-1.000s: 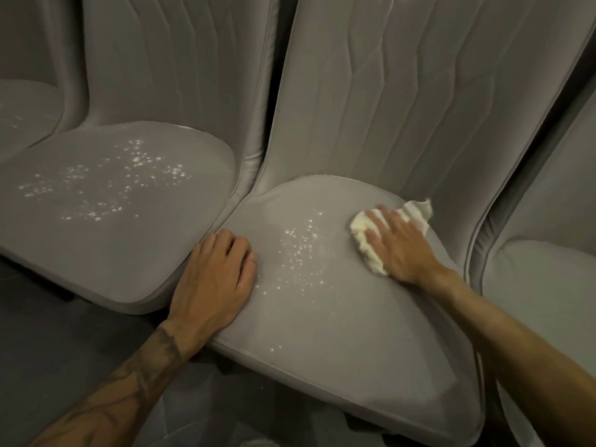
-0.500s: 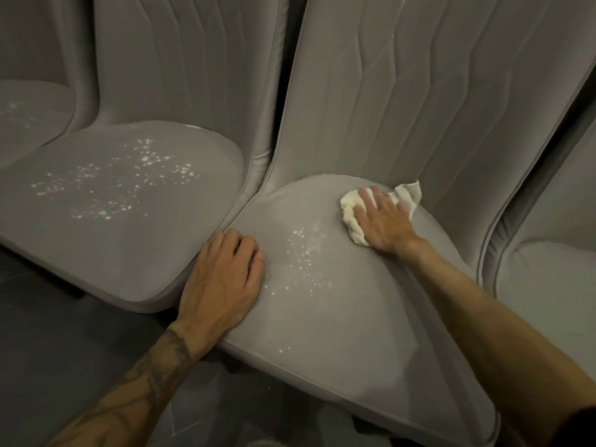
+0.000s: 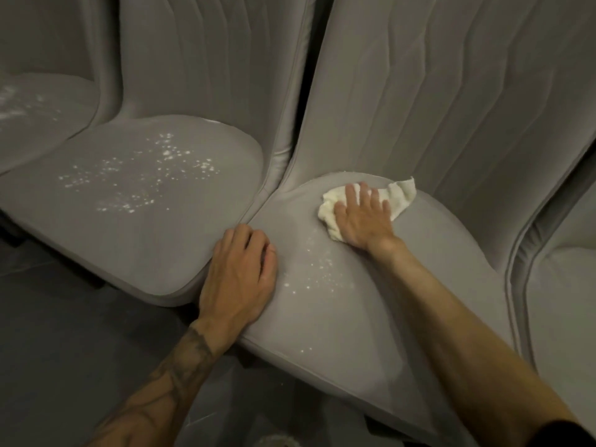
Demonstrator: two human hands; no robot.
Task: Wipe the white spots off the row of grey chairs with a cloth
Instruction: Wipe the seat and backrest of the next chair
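Head view: the right hand (image 3: 362,219) lies flat on a white cloth (image 3: 400,196), fingers (image 3: 351,195) spread, pressing it onto the seat of the middle chair (image 3: 338,324) near the seat's back edge, just below the backrest. White spots (image 3: 317,272) speckle that seat between the two hands. The left hand (image 3: 240,275) rests palm-down on the seat's left edge, fingers loosely together, holding nothing. The neighbouring chair (image 3: 135,233) to the left carries more specks (image 3: 145,175) across its seat.
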